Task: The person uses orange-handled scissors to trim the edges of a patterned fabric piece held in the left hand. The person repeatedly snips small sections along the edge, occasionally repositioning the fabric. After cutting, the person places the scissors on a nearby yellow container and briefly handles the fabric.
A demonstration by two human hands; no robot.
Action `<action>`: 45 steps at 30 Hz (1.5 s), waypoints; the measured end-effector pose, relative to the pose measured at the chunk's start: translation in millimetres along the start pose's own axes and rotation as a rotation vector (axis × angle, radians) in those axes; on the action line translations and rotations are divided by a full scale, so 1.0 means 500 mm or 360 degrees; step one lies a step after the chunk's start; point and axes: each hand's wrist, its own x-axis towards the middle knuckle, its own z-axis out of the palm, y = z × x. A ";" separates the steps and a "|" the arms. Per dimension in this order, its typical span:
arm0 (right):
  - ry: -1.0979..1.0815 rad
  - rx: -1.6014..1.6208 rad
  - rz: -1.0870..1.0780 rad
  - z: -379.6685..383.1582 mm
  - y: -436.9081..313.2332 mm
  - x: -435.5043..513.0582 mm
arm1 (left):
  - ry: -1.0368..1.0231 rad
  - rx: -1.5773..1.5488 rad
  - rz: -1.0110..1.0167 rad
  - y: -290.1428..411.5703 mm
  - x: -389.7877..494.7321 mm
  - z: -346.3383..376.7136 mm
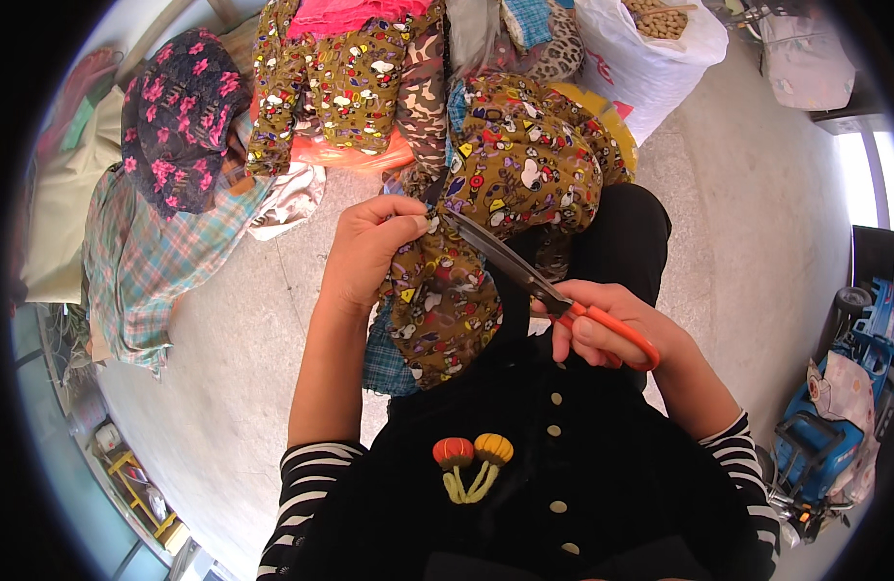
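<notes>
Scissors with orange handles (pixel 614 330) are in my right hand (pixel 617 319), fingers through the loops. Their metal blades (pixel 501 250) point up and left, and the tips reach the fabric beside my left hand (pixel 378 247). Between thumb and forefinger, my left hand pinches an edge of brown cartoon-print fabric (pixel 447 312). That piece hangs over my lap, with blue plaid cloth (pixel 392 356) showing beneath it. A padded bundle in the same print (pixel 526 160) rests against my knee. Whether the blades are around a thread or cloth cannot be made out.
Ahead lie folded print cloth (pixel 359 80), a camouflage piece (pixel 423 87) and pink cloth (pixel 359 14). Floral fabric (pixel 182 123) and plaid cloth (pixel 171 254) are piled at left. A white sack of peanuts (pixel 650 72) stands at the upper right. A blue vehicle (pixel 824 436) is at far right.
</notes>
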 end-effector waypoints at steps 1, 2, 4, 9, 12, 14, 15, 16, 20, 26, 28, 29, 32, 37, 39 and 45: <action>0.0026 -0.0023 0.0017 0.005 -0.002 0.003 | 0.0004 0.0017 0.0016 0.000 -0.002 -0.001; 0.0052 -0.0046 0.0035 0.007 -0.003 0.006 | 0.0007 0.0034 0.0031 0.000 -0.003 -0.001; 0.0080 -0.0070 0.0039 0.012 -0.005 0.011 | 0.0007 0.0043 0.0044 0.001 -0.005 -0.003; 0.0070 -0.0074 0.0043 0.016 -0.005 0.015 | -0.0021 -0.0014 0.0012 0.004 -0.011 -0.009; 0.0061 -0.0067 0.0039 0.015 -0.003 0.015 | 0.0000 -0.0002 0.0061 -0.001 -0.009 -0.005; 0.0048 -0.0051 0.0038 0.014 -0.002 0.015 | 0.0023 0.0046 0.0112 -0.004 -0.008 -0.003; 0.0041 -0.0036 0.0041 0.014 -0.001 0.015 | 0.0032 0.0064 0.0139 -0.005 -0.008 -0.002; 0.0037 -0.0040 0.0028 0.014 0.000 0.016 | 0.0031 0.0059 0.0122 -0.005 -0.009 -0.002; 0.0037 0.0004 -0.0013 0.015 0.008 0.019 | 0.0008 0.0044 0.0119 -0.002 -0.013 -0.002; 0.0076 0.0080 -0.0126 0.034 0.014 0.032 | 0.0040 0.0014 0.0143 -0.010 -0.016 -0.001; 0.0152 0.0127 -0.0244 0.044 0.008 0.042 | 0.0052 0.0052 0.0148 -0.017 -0.018 0.000; 0.0214 0.0170 -0.0353 0.048 0.004 0.050 | 0.0048 0.0093 0.0151 -0.022 -0.021 0.001; 0.0355 0.0431 -0.0836 0.037 -0.016 0.065 | 0.0105 -0.0020 0.0095 -0.029 -0.035 0.001; 0.0280 0.0070 -0.0637 0.012 -0.026 0.032 | 0.0152 -0.0175 0.0144 -0.021 -0.054 -0.015; 0.0211 0.0021 -0.0388 0.016 -0.014 0.021 | 0.0201 -0.0167 0.0125 -0.019 -0.057 -0.021; -0.0012 -0.0007 0.0027 0.028 0.016 0.019 | 0.0185 -0.0217 0.0111 -0.020 -0.059 -0.023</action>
